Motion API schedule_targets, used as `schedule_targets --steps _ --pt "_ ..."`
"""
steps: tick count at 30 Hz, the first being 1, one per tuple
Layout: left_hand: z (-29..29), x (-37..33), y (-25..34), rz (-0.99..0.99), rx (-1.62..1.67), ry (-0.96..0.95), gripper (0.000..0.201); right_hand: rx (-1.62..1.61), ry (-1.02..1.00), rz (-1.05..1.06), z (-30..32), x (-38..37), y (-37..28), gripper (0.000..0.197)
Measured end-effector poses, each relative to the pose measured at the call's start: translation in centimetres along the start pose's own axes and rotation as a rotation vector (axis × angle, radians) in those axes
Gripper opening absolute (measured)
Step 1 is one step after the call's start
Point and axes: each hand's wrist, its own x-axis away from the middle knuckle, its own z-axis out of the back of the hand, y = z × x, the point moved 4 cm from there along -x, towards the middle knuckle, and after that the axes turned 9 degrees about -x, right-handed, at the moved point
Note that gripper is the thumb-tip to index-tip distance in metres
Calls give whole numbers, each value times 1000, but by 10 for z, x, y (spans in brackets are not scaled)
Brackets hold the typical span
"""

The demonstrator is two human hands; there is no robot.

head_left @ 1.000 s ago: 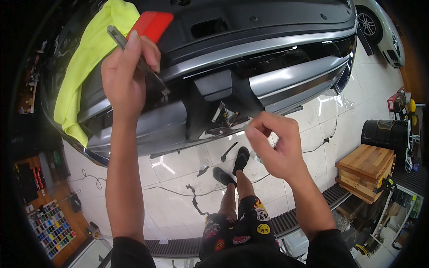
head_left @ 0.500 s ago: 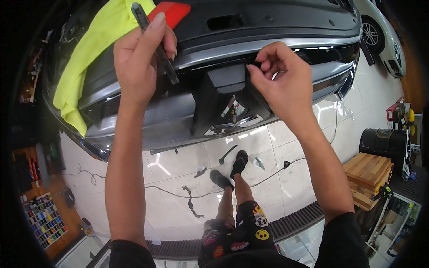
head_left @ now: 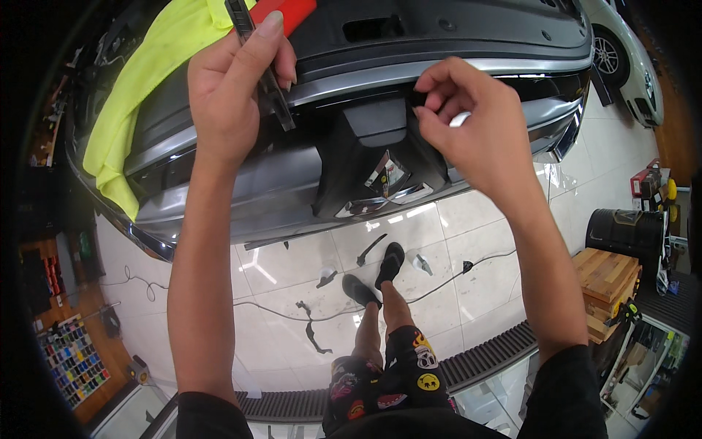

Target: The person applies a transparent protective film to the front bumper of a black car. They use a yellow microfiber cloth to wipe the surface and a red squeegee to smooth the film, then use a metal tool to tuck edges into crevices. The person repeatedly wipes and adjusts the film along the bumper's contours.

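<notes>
My left hand (head_left: 232, 102) is closed around a slim, dark snap-off knife (head_left: 280, 110), held slantwise with its lower end over the car's grille. My right hand (head_left: 475, 121) is curled, thumb and fingers pinched together beside the black centre piece of the grille (head_left: 375, 121). Something small and dark shows at those fingertips; I cannot make out what it is. Below sits a chrome emblem (head_left: 387, 175). Behind my left hand, a red flat squeegee (head_left: 298, 13) and a yellow-green cloth (head_left: 128, 110) lie on the car's front (head_left: 453, 40).
On the tiled floor are a cable (head_left: 351, 316) and several dark scraps (head_left: 314, 336) around my feet. At the right stand a wooden box (head_left: 607, 274), a black drum (head_left: 625, 230) and another car (head_left: 636, 66). A dark ribbed mat (head_left: 292, 406) runs behind me.
My right hand has shifted right and slightly up, still pinched. The left hand, with the knife, has moved a little up and right. The whole view has tilted slightly.
</notes>
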Motion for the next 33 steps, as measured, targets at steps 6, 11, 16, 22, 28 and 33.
schedule_targets --steps 6,11,16,22,28,33 --pt "1 -2 -5 -31 25 25 40 -3 52 160 -2 15 4 22" --pt "2 -3 -6 -59 18 27 39 93 72 260 -5 17 11 20" --pt "1 -2 -6 -33 35 29 39 114 69 266 -5 17 12 17" --pt "2 -2 -6 -35 26 41 39 82 78 255 1 24 19 14" --pt "-1 1 2 -26 -62 4 41 -153 155 85 -10 18 21 9" --pt "-1 1 3 -69 -65 -28 42 -83 167 110 -14 5 21 14"
